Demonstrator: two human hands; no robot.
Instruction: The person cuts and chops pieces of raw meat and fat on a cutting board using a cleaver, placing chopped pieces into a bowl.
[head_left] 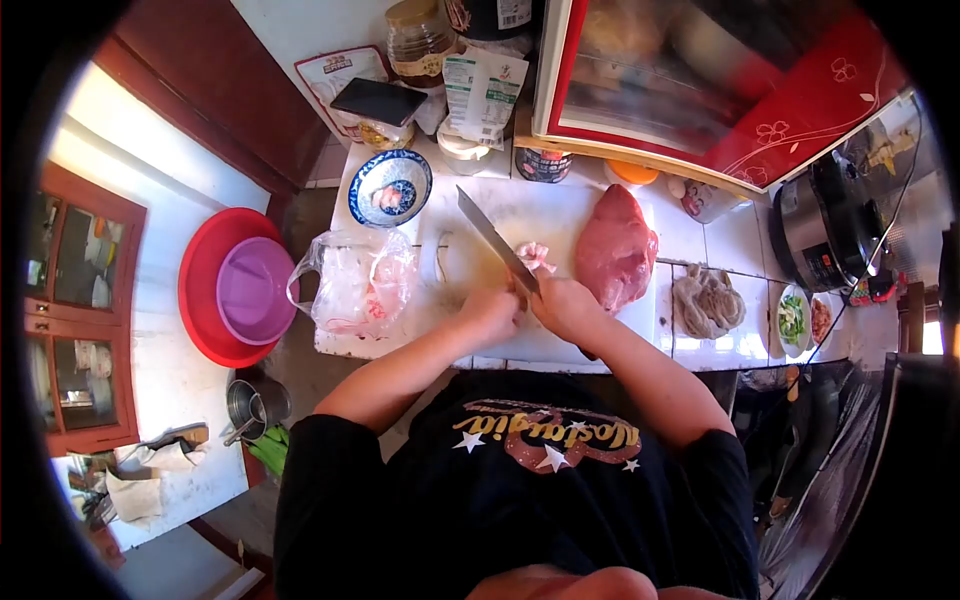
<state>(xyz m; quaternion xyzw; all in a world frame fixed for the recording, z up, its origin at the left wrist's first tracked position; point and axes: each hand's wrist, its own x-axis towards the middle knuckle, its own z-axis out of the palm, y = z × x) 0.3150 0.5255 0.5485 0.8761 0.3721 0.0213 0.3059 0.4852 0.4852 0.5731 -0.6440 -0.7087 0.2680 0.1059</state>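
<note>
My right hand (565, 308) is wrapped round the handle of a kitchen knife (494, 236), whose blade slants up and left over a pale cutting board (475, 265). Close beside it on the left, my left hand (493, 314) has its fingers curled in near the base of the blade; what they grip, if anything, is hidden. Small pieces of meat (537, 257) lie on the board just right of the blade. Farther right rests a large slab of raw meat (617, 250).
Left of the board are a clear plastic bag (362, 285) and a blue-patterned bowl (417, 190) with meat bits. To the right lie a crumpled cloth (708, 302) and a plate of chopped greens (791, 322). A red-framed cabinet (640, 143) overhangs the back; a rice cooker (815, 230) stands right.
</note>
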